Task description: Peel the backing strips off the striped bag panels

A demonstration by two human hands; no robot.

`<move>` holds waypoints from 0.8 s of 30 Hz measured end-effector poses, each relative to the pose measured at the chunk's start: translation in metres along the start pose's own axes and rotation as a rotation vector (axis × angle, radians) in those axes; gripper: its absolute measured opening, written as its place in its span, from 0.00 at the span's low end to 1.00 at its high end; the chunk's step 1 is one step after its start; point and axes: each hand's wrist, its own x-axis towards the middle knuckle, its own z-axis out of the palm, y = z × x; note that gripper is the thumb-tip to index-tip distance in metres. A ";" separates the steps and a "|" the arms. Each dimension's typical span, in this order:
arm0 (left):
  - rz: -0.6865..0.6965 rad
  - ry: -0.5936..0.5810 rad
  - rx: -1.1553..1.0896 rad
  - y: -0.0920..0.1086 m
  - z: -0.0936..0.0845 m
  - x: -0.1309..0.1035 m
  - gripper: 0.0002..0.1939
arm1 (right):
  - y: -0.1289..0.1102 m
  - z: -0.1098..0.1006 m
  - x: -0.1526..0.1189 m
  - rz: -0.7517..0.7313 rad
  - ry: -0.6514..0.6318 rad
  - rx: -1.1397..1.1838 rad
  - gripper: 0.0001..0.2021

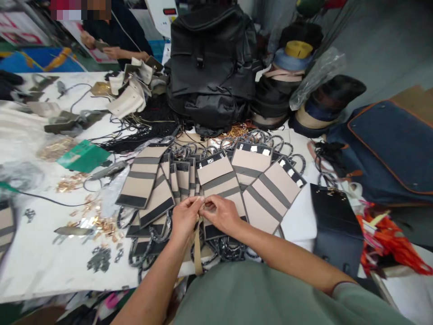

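My left hand (186,217) and my right hand (222,214) meet fingertip to fingertip at the middle of the table. Thumb and fingers are pinched on both. A narrow beige strip (197,250) hangs from the left hand's fingers toward my body. Whatever small piece lies between the right fingertips is hidden. Beneath the hands spread several flat beige panels (218,183) with grey stripes and black ends. Dark wrapped loop handles (232,248) stick out around them. To the right, more striped panels (270,192) overlap, with small white patches on their black ends.
Behind the panels stands a black backpack (211,67). Rolls of strap (292,63) are stacked at the back right. A navy bag (399,144) and black panel (334,225) lie right. Left are gold metal pieces (104,225) and a green card (83,156). Another person (125,31) works opposite.
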 end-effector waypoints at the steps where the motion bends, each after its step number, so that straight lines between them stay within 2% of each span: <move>1: 0.015 0.013 0.027 0.003 -0.003 -0.003 0.17 | -0.003 0.003 -0.003 -0.031 0.004 -0.029 0.10; 4: 0.015 0.034 0.036 0.011 -0.012 -0.014 0.18 | -0.010 0.005 -0.008 -0.121 -0.004 -0.094 0.11; 6: 0.020 0.012 0.047 0.018 -0.018 -0.021 0.20 | -0.013 0.006 -0.010 -0.126 0.001 -0.017 0.08; 9: 0.034 -0.111 0.088 0.028 -0.030 -0.033 0.27 | -0.011 0.007 -0.010 -0.032 -0.058 0.329 0.09; 12: 0.019 -0.251 0.201 0.043 -0.045 -0.041 0.30 | -0.007 0.003 -0.012 0.142 -0.271 0.809 0.15; 14: 0.050 -0.266 0.343 0.057 -0.055 -0.045 0.26 | -0.006 0.000 -0.016 0.228 -0.360 1.042 0.19; 16: 0.081 -0.271 0.489 0.074 -0.063 -0.046 0.17 | -0.006 -0.003 -0.020 0.266 -0.347 1.147 0.22; 18: 0.044 -0.335 0.582 0.093 -0.068 -0.045 0.14 | -0.008 -0.004 -0.024 0.270 -0.259 1.152 0.23; 20: -0.060 -0.453 0.574 0.112 -0.069 -0.042 0.16 | -0.011 -0.005 -0.028 0.231 -0.184 1.062 0.21; 22: -0.148 -0.536 0.476 0.125 -0.066 -0.037 0.18 | -0.017 -0.007 -0.033 0.151 -0.205 0.924 0.17; 24: -0.192 -0.551 0.365 0.129 -0.060 -0.030 0.19 | -0.025 -0.010 -0.038 0.037 -0.241 0.789 0.14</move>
